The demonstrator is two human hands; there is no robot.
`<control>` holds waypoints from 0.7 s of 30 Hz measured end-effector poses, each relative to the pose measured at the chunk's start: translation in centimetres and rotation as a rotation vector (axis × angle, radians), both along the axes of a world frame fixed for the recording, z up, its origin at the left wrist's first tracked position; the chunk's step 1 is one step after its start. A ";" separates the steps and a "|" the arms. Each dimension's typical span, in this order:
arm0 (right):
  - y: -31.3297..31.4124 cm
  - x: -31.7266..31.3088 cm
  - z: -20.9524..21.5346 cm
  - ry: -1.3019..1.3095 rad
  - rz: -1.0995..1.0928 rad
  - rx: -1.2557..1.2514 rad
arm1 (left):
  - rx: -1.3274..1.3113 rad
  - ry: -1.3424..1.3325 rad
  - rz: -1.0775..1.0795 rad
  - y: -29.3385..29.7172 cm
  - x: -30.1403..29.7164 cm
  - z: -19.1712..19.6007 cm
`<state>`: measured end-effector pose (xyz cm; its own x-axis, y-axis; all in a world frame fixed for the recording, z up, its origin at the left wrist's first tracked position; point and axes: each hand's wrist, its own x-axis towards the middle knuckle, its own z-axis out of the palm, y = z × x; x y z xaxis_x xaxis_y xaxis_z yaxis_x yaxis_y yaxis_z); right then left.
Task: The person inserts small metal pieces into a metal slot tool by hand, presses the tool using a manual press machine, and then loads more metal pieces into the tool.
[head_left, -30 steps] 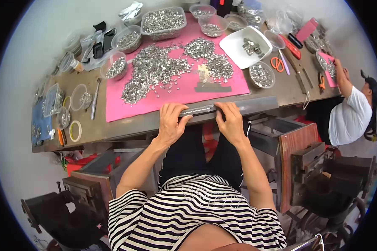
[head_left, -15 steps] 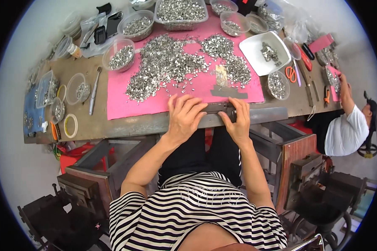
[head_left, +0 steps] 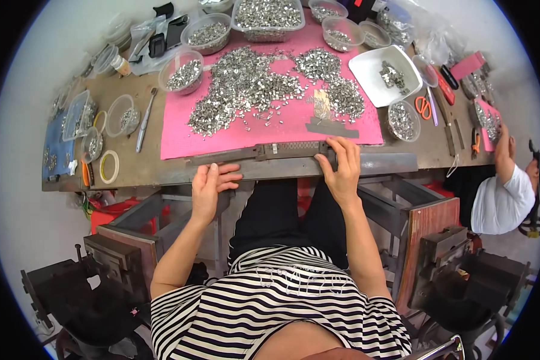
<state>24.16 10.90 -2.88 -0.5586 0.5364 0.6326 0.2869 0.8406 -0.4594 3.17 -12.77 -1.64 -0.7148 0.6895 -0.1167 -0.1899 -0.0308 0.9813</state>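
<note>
- Slotted dark metal bar (head_left: 291, 149) lies just beyond the near edge of the pink mat (head_left: 177, 133), on the wearer's side, its row of small openings facing up.
- Right hand (head_left: 343, 171): thumb and forefinger are drawn narrow around the bar's right end, close to the mat's near edge; how firmly they press, I cannot tell.
- Left hand (head_left: 209, 189): fingers are spread wide and hold nothing, below the mat's near edge and left of its middle. The bar's left end sits beyond these fingertips, apart from them.
- Plain dark strip (head_left: 216, 158) runs left from the bar along the mat's near edge, just past the left thumb; whether they touch, I cannot tell.
- Grey metal rail (head_left: 384, 162) extends along the workbench edge, in front of the mat.
- Heap of small silvery metal pieces (head_left: 237, 93) covers much of the mat's left and middle; smaller heaps lie on its right part.
- Flat grey strip (head_left: 332, 130) rests on the mat near its right-hand near corner.
- White tray (head_left: 366, 70) with more pieces overlaps the mat's right edge.
- Orange-handled scissors (head_left: 423, 108) lie right of the mat.
- Co-worker in a white top (head_left: 503, 201) sits well to the mat's right.
</note>
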 end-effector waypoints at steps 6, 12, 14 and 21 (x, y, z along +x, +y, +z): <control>-0.1 0.0 0.1 -0.014 -0.013 -0.015 | -0.196 -0.216 -0.264 0.9 -1.4 0.6; 1.3 -0.4 1.7 -0.086 0.017 0.130 | -0.002 1.138 0.030 6.6 2.6 1.2; 1.7 -1.1 2.1 -0.088 0.038 0.164 | -0.047 1.192 0.045 8.4 3.0 0.3; 4.1 -1.7 3.9 -0.287 0.331 0.237 | -0.124 1.254 0.037 9.3 3.1 -1.4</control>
